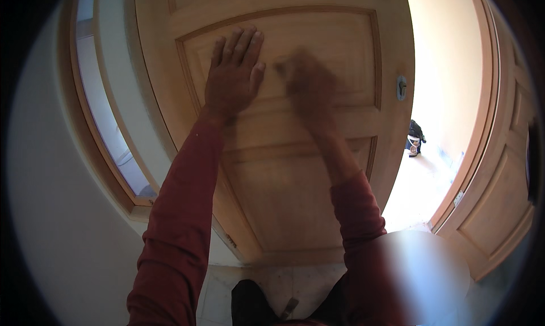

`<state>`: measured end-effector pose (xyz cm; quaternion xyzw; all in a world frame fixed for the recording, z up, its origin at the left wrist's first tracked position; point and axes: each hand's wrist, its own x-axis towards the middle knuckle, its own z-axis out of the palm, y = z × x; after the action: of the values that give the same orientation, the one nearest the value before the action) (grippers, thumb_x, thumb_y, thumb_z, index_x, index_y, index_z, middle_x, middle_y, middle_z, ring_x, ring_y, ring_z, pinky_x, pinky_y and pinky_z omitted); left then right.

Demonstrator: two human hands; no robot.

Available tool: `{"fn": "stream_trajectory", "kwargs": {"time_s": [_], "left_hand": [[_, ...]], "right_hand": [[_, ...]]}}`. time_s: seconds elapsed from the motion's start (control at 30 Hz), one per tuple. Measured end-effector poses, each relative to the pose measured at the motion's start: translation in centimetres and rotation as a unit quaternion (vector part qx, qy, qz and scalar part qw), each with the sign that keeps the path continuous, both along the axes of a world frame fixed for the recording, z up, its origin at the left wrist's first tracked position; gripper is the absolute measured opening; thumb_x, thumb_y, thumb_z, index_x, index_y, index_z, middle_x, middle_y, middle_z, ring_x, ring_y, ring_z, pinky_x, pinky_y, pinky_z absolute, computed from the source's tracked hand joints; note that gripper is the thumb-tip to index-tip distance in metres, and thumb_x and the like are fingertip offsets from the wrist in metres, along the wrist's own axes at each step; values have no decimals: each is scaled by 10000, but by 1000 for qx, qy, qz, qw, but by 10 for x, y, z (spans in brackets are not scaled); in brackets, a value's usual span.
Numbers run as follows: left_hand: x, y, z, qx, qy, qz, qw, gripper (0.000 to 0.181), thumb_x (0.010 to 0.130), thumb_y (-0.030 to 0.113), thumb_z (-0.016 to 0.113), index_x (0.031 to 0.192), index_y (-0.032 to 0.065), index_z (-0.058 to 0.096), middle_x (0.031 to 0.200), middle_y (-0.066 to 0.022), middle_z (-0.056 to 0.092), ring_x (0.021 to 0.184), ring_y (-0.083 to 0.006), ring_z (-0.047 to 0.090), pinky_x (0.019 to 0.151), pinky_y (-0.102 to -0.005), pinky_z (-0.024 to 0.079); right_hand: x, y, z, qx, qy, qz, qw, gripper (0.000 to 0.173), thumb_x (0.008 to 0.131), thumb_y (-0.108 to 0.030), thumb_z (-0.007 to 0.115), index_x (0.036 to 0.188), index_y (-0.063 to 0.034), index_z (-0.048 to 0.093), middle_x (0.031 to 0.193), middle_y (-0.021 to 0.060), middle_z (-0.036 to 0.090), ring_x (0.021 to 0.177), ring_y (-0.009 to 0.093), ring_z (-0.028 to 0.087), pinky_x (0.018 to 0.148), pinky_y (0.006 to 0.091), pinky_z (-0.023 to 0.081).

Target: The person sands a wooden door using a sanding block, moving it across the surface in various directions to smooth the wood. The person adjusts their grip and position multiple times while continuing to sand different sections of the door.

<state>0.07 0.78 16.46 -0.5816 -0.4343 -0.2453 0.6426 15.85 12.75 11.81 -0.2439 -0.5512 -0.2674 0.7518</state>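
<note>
A panelled wooden door (306,126) of unpainted, light brown wood stands before me. My left hand (234,72) rests palm down on its middle panel, fingers stretched upward and slightly apart, with nothing seen in it. To the right, over the same panel, my right hand (308,81) is bent and smeared by motion blur. Something small may be under its fingers, but the blur hides what it is. Dark red sleeves cover both arms, the right one pushed up to the forearm. A metal lock plate (401,87) sits near the door's right edge.
A narrow wood-framed window (106,113) is on the left, beside a pale wall (64,207). On the right, a bright doorway shows a bucket (413,145) with something black. Another panelled door (489,211) stands farther right. A small flat tool (289,307) lies between my legs.
</note>
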Motion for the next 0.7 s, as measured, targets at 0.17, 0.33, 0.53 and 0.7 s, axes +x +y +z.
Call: {"fn": "stream_trajectory", "kwargs": {"time_s": [0.17,0.33,0.53,0.7], "left_hand": [[-11,-10,-4,0,-6,-7,1000,552,1052,297,490,1560,92,430,1616,-101,425,1508,-288,365,1264,-502,239],[-15,-11,-6,-9,2,-36,999,563,1033,296,542,1554,108,442,1619,-89,421,1508,-276,366,1262,-492,253],[-77,-38,-3,21,-7,48,999,547,1063,298,477,1574,113,416,1643,-113,381,1533,-295,330,1269,-504,223],[-97,-53,-2,44,-41,12,998,555,1096,319,375,1607,101,366,1662,-130,352,1558,-321,283,1276,-514,182]], "right_hand": [[50,-12,30,-61,26,53,996,293,919,-248,727,1171,-110,671,957,77,686,858,280,658,748,414,531],[62,-3,-7,27,-102,-58,993,327,933,-140,686,1258,-170,676,1078,52,641,981,291,658,798,469,548],[82,15,-14,116,-167,-32,978,367,920,-88,696,1282,-147,698,1253,63,634,1217,293,628,920,443,552],[41,14,-35,83,-90,38,992,342,931,-29,695,1271,-63,716,1309,118,630,1276,326,615,1090,463,503]]}}
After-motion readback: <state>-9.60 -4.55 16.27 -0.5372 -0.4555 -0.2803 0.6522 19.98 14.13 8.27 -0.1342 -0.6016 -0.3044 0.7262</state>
